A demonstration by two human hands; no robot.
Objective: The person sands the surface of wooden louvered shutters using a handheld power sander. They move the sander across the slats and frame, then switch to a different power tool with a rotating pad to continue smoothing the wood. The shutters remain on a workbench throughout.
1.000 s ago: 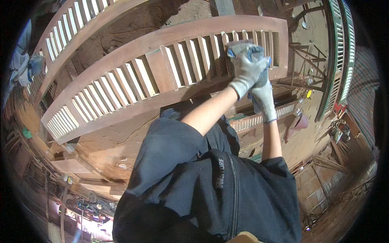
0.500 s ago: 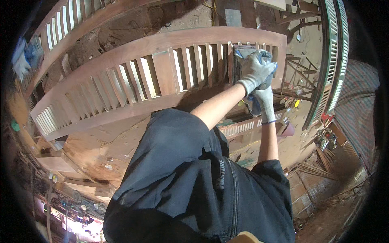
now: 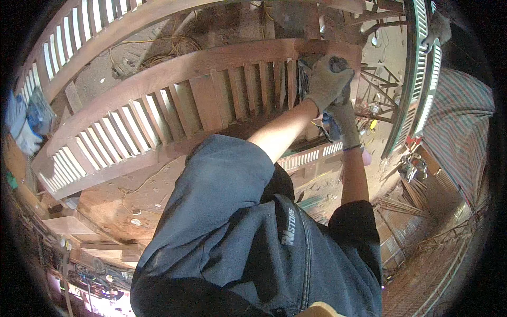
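Note:
A long brown wooden louvered shutter point(image 3: 211, 113) lies in front of me, with slats between its rails. Near its right end, a dark handheld power sander point(image 3: 304, 79) rests on the wood, mostly covered by my hands. My left hand point(image 3: 326, 83), in a grey work glove, is wrapped round the upper front of the tool. Closer to my body, my gloved right hand point(image 3: 344, 124) grips its rear part, where something blue shows beside the fingers. The sander's underside is hidden.
Another brown shutter point(image 3: 90, 58) lies beyond at upper left, beside a blue and white bundle point(image 3: 29, 119). Dark green shutters point(image 3: 409, 100) stand at right, with another person's gloved hand point(image 3: 437, 30) on them. A striped sheet point(image 3: 459, 116) and yellow cable point(image 3: 171, 50) are nearby.
Shadow now covers my gloves and the shutter's right part. Another person's gloved hand has come in at upper right. The view has shifted slightly; both my hands stay on the sander.

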